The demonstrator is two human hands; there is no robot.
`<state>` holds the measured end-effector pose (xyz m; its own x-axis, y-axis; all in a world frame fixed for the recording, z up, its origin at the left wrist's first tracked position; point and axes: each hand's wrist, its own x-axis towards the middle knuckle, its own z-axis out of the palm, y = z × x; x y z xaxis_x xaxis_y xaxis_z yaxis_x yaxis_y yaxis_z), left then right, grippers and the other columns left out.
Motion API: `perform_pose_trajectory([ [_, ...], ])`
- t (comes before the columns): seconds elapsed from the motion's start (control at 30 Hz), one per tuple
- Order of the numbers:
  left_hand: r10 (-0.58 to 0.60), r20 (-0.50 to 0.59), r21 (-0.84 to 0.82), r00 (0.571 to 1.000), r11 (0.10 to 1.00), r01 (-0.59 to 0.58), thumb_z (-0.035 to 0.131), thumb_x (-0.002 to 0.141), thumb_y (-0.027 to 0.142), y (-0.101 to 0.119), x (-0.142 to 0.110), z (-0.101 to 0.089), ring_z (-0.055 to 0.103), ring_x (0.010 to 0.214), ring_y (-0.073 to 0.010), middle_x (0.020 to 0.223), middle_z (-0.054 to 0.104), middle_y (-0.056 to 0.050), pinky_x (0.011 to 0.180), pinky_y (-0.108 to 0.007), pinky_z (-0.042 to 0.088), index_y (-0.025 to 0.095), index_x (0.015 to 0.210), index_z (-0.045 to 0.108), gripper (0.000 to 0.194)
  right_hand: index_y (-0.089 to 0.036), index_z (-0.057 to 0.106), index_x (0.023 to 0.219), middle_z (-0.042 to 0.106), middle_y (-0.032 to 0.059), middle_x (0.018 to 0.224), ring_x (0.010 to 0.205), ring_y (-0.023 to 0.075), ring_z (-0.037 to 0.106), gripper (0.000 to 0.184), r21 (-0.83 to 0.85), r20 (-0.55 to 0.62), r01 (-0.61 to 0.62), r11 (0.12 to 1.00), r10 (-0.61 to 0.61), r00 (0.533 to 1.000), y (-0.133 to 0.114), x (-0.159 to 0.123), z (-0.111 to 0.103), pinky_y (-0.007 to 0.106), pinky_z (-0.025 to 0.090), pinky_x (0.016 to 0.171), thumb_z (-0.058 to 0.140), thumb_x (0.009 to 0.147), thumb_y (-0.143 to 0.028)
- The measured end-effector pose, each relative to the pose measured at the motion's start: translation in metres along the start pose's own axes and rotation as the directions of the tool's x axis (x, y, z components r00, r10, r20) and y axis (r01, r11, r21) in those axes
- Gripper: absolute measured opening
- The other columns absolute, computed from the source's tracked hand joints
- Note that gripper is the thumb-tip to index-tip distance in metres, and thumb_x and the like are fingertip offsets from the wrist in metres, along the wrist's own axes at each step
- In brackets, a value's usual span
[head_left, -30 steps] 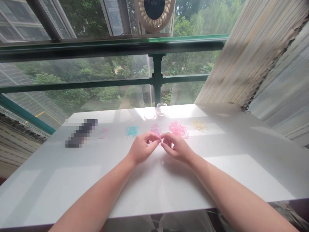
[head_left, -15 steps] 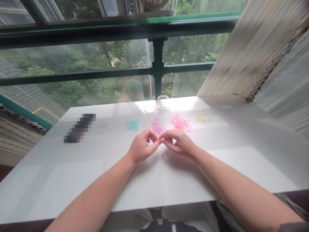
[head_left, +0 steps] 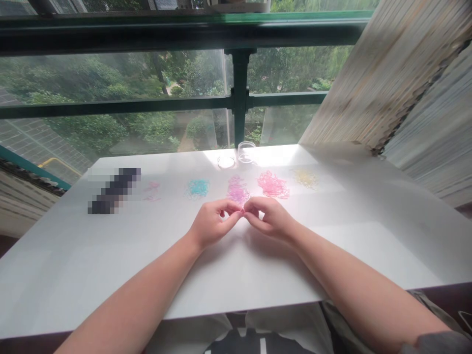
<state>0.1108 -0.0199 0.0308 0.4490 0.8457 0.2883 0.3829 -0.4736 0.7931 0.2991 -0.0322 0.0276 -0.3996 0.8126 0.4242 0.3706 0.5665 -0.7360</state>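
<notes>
My left hand (head_left: 214, 221) and my right hand (head_left: 271, 216) meet at the fingertips just above the white table (head_left: 236, 280). Both pinch a tiny pink piece between them, which looks like a small rubber band; most of it is hidden by the fingers. Directly beyond the fingertips lies a purple pile of rubber bands (head_left: 238, 189). A larger pink pile (head_left: 273, 184) sits to its right, past my right hand. To the left, beyond my left hand, is a teal pile (head_left: 198, 188).
A pale yellow pile (head_left: 306, 178) lies farther right, and a few pink bands (head_left: 152, 191) lie left. Toward the window stand a clear round container (head_left: 246, 152) and a clear round lid (head_left: 226, 162). A dark blurred-out object (head_left: 114, 191) rests at the left. A curtain (head_left: 342, 83) hangs at right.
The view has tilted and shifted slightly, so the table items appear a little farther left and higher. Both hands remain pinched together at nearly the same spot.
</notes>
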Motion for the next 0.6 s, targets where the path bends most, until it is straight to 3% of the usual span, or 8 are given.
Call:
perform_pose_trajectory([
  [0.23, 0.006, 0.023, 0.019, 1.000, 1.000, -0.006, 0.053, 0.081, 0.022, 0.0025, -0.0006, -0.0002, 0.054, 0.064, -0.0106, 0.072, 0.066, 0.000, 0.060, -0.022, 0.041, 0.018, 0.077, 0.061, 0.010, -0.017, 0.054, 0.071, 0.053, -0.0015, 0.063, 0.059, 0.0100, 0.048, 0.009, 0.195, -0.004, -0.081, 0.977, 0.083, 0.997, -0.0048, 0.0002, 0.0026, 0.023, 0.040, 0.056, 0.054, 0.074, -0.010],
  [0.43, 0.009, 0.041, 0.004, 0.999, 1.000, -0.009, 0.054, 0.080, 0.022, 0.0032, -0.0018, -0.0006, 0.048, 0.061, -0.0098, 0.070, 0.062, 0.001, 0.058, -0.022, 0.039, 0.017, 0.075, 0.058, 0.008, -0.017, 0.053, 0.067, 0.052, -0.0010, 0.062, 0.058, 0.0103, 0.046, 0.009, 0.476, 0.001, -0.135, 0.869, 0.153, 0.988, -0.0069, 0.0028, 0.0042, 0.024, 0.038, 0.054, 0.060, 0.072, -0.015],
  [0.6, 0.003, 0.040, -0.003, 0.999, 1.000, -0.003, 0.055, 0.079, 0.021, 0.0056, -0.0021, -0.0014, 0.045, 0.059, -0.0090, 0.069, 0.062, 0.002, 0.057, -0.022, 0.038, 0.017, 0.074, 0.058, 0.007, -0.016, 0.054, 0.066, 0.050, -0.0025, 0.058, 0.053, 0.0088, 0.043, 0.013, 0.562, -0.001, -0.169, 0.810, 0.205, 0.979, -0.0054, 0.0037, 0.0027, 0.024, 0.034, 0.051, 0.065, 0.071, -0.021],
])
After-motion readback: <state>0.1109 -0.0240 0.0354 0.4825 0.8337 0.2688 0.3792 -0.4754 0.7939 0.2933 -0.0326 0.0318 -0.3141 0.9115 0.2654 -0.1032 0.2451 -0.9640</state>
